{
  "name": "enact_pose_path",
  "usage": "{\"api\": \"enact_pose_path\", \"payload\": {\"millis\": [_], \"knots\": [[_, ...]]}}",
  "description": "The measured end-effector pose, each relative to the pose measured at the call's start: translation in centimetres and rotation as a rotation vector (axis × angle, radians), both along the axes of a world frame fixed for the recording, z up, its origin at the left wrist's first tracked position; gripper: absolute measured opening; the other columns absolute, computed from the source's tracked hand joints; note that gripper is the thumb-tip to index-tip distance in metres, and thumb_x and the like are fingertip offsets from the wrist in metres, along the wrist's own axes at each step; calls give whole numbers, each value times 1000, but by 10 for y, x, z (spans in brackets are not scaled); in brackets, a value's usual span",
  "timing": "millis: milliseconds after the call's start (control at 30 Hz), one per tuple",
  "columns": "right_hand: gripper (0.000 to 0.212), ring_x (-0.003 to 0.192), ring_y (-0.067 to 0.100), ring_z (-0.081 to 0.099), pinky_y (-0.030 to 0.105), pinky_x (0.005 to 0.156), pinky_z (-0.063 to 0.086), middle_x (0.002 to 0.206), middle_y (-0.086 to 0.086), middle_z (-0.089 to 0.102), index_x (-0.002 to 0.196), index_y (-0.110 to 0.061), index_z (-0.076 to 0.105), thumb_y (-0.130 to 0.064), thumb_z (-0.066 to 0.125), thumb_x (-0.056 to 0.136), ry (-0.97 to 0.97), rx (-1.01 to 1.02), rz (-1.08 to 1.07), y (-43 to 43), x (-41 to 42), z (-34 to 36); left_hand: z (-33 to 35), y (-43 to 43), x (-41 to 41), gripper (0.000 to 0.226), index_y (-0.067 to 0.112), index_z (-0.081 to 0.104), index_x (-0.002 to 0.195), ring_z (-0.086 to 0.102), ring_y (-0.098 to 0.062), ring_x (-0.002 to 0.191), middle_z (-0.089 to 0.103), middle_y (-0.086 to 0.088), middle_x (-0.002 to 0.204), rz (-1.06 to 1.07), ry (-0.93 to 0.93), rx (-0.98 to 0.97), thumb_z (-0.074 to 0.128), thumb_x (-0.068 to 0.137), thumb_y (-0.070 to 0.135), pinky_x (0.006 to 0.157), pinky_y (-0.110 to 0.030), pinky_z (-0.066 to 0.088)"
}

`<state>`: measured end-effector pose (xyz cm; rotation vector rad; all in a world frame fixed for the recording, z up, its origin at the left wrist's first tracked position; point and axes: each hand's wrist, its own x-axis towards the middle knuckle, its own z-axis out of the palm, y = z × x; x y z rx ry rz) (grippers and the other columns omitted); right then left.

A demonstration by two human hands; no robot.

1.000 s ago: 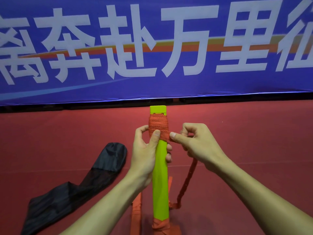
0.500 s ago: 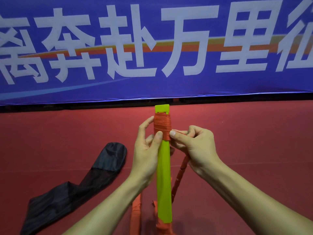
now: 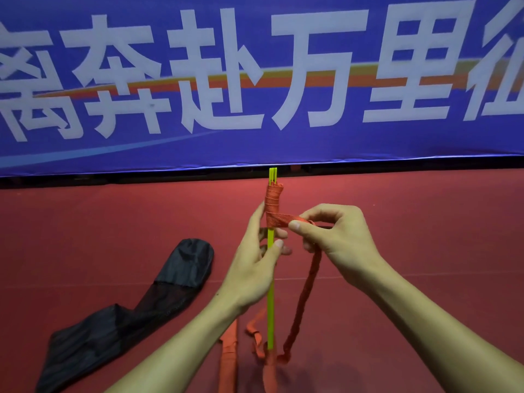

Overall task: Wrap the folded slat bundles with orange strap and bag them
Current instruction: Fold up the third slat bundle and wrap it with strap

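The folded yellow-green slat bundle (image 3: pixel 270 307) stood upright on its lower end, seen edge-on as a thin strip with its separate leaves showing at the top. The left hand (image 3: pixel 255 268) gripped it at mid-height, thumb laid on the near edge and fingers curled round the far side, just below the wrapping. A woven orange strap (image 3: pixel 272 199), coarse and mesh-like, was coiled in several tight turns near the bundle's top. One flat run of it led right to the right hand (image 3: pixel 337 239), which pinched it between thumb and forefinger. From that hand the rest hung as a twisted rope down to the floor beside the bundle's foot, where more orange turns bound the lower end.

Another orange-wrapped length (image 3: pixel 228 355) lay on the floor just left of the foot. A long bag (image 3: pixel 184 265) of black sheer fabric, with a rounded end, lay limp to the left, well apart from the left hand. The smooth red floor (image 3: pixel 425 222) lay open to the right. Behind, the lower edge of a blue banner (image 3: pixel 368 143) with white characters crossed near the bundle's tip.
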<state>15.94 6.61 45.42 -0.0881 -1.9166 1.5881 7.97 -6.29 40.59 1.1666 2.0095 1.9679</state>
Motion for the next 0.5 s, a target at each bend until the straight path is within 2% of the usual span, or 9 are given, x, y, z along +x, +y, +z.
{"api": "enact_pose_path", "payload": {"millis": [100,200,300,367,500], "knots": [[21,41,13,42,21,43,36,45,-3,56,66,-5,62,-7,75,83,-34,29,2,1,-2,-3,-2,2,3,55,19,35,148,65,-34,105,62,-10,111,-21,-15,27,41,101,-9,78,-20,52],[27,40,11,43,22,45,37,50,-1,62,62,-3,63,-14,78,80,-43,38,-59,-2,-6,-6,-1,6,8,62,28,36,145,65,-27,93,64,-13,106,-33,-65,76,36,99,-13,79,-28,54],[29,39,5,42,22,50,35,47,-6,61,57,-9,65,-21,80,79,-56,83,-110,-3,-9,-7,0,7,8,70,40,39,136,56,-14,68,65,-4,87,-31,-145,134,35,94,-16,64,-26,49],[35,41,4,41,24,55,33,44,-7,58,51,-13,61,-25,82,77,-61,97,-148,-3,-9,-7,2,6,10,63,44,40,131,49,-14,60,65,-2,79,-60,-187,186,42,92,-6,57,-26,43],[41,42,8,38,25,52,32,40,-4,53,49,-11,57,-29,84,73,-61,76,-143,-2,-9,-9,4,5,12,40,38,40,134,49,-18,53,63,-7,74,-114,-225,253,55,96,38,49,-26,42]]}}
